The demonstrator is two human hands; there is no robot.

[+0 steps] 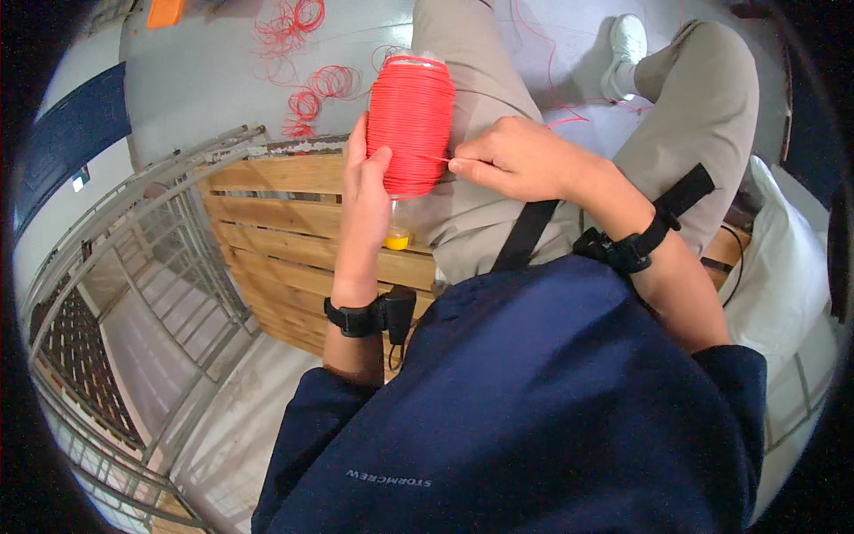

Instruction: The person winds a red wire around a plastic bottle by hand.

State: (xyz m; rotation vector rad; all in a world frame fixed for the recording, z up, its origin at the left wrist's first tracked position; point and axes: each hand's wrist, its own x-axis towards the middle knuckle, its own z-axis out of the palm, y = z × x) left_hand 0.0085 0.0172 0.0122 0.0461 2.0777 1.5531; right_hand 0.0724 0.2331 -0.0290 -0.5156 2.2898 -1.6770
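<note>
My left hand [368,173] is wrapped around a clear plastic bottle wound thickly with red cord [411,125]. A yellow cap [397,240] shows at the bottle's near end, by my left wrist, and bare clear plastic shows at the far end. Just right of the bottle, my right hand [516,158] pinches a strand of the red cord between thumb and forefinger. That strand runs a short way from the winding to the fingertips. Both hands are above my left thigh, and each wrist wears a black strap with a small device.
Loose tangles of red cord [334,82] lie on the grey floor, with more strands beyond my legs. I sit on a wooden slatted bench [276,214]. Metal railings [165,267] stand at left, a white sack [774,267] at right. An orange object [165,12] is at the far left.
</note>
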